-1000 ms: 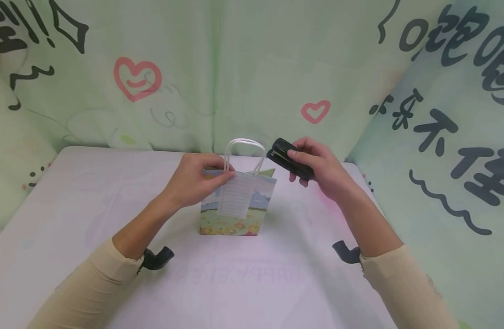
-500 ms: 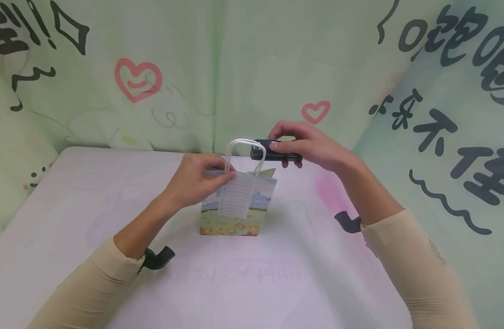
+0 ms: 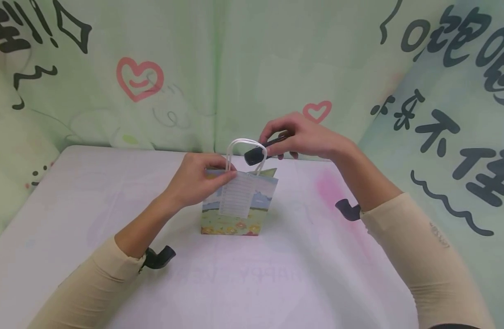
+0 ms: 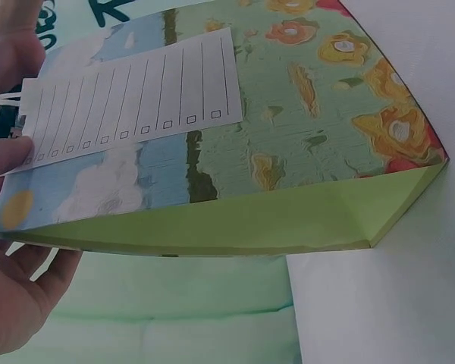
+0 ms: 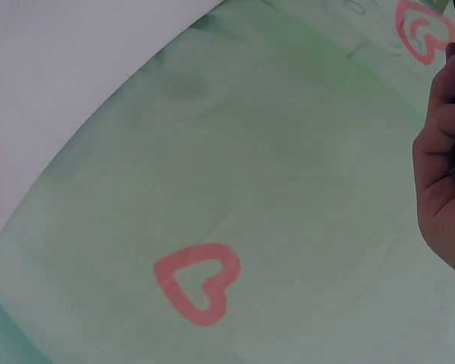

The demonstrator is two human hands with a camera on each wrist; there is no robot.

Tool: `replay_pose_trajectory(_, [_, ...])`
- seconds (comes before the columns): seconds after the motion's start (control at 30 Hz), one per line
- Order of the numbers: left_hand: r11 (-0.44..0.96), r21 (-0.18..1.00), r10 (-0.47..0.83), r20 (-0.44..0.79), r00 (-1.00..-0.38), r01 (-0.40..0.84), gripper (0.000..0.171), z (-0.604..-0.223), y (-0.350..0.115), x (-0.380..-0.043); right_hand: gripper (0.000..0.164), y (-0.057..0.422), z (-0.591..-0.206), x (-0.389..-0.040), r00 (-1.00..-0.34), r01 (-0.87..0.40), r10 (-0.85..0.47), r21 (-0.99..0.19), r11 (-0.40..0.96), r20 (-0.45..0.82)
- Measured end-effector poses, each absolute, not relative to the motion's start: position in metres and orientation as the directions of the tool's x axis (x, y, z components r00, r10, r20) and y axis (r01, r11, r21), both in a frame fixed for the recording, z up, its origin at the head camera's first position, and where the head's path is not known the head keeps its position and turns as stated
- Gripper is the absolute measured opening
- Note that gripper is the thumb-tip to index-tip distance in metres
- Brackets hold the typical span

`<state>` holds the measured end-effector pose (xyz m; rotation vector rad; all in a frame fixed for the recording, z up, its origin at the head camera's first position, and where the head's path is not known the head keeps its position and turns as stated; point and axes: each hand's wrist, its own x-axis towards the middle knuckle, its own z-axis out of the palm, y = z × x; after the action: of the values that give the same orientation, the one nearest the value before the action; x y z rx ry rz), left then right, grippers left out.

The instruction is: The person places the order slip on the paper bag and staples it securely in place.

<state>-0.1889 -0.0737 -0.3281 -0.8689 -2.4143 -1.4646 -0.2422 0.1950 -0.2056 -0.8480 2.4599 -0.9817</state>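
L hand [image 3: 196,179]: thumb and fingers pinching lined paper [image 3: 237,201] against top edge of paper bag [image 3: 231,227] | R hand [image 3: 303,137]: fingers curled round black stapler [image 3: 254,156], above bag's right rim, seen behind white handles [image 3: 245,140], contact unclear | bag: upright on desk [image 3: 112,205], paper down its front

The head view has diffuse, moderately bright illumination and low contrast; soft grey shadows fall on the table [image 3: 235,292] to the right of the paper gift bag [image 3: 231,226]. Both wrist views are dimmer. Lines on the checklist card [image 3: 236,198] appear faint in the head view but crisp in the left wrist view.
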Motion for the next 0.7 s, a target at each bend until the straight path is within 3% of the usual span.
replay_pose_trajectory(0.7, [0.355,0.736,0.354,0.465,-0.812,0.576,0.008,-0.328,-0.072,-0.187,0.018,0.157,-0.174,-0.25,-0.652,-0.513,-0.71,-0.534,0.672,-0.266])
